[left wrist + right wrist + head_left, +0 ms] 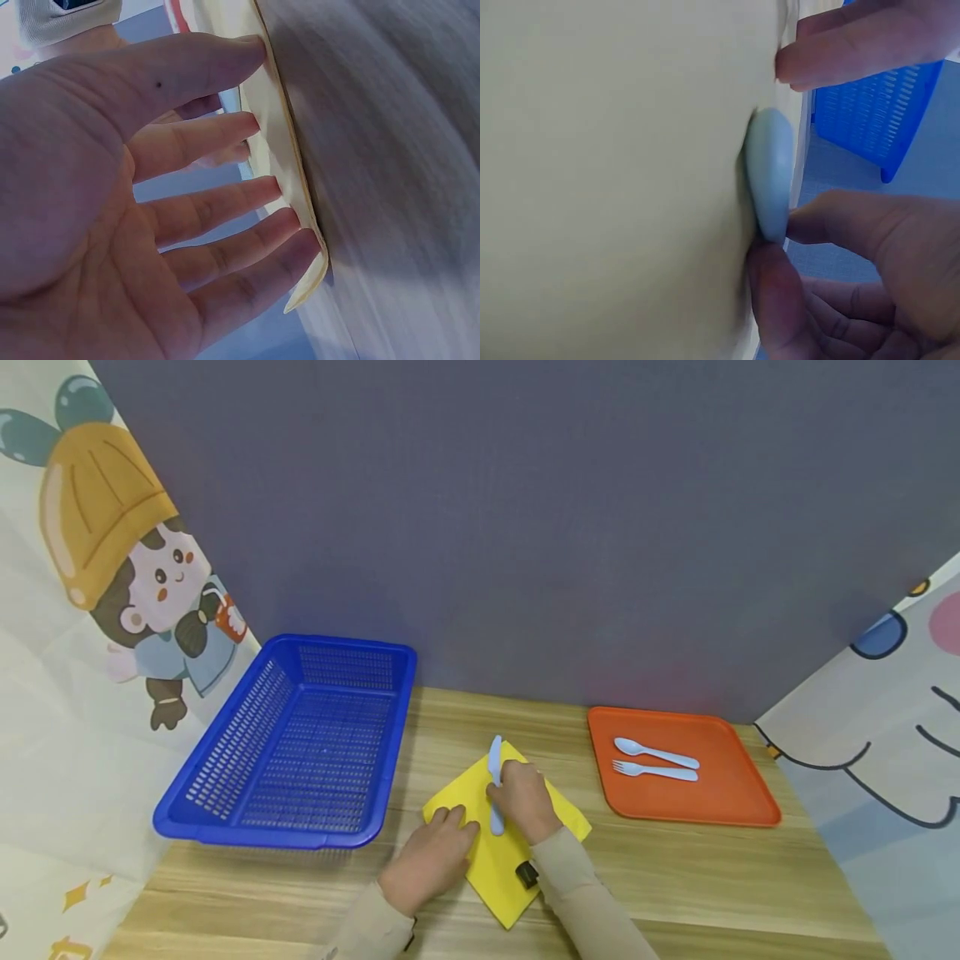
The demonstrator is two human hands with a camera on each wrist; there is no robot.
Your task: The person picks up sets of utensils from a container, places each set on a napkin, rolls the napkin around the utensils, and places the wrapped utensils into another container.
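A yellow napkin (pixel 480 860), pale in both wrist views, lies turned cornerwise on the wooden table. On it is a light blue plastic knife (pixel 497 820), its blade pointing away from me. My right hand (pixel 525 799) pinches the knife between thumb and fingers; the right wrist view shows the rounded handle end (pixel 771 172) close to the cloth. To the left, my left hand (pixel 432 858) rests its fingertips on the napkin's left edge. Its fingers (pixel 225 202) stretch out nearly straight in the left wrist view.
A blue mesh basket (pixel 382 777) stands at the left. On the right lies an orange tray (pixel 675 806) bearing a light blue spoon (pixel 660 753) and fork (pixel 656 771). A grey panel (pixel 525 527) rises behind the table.
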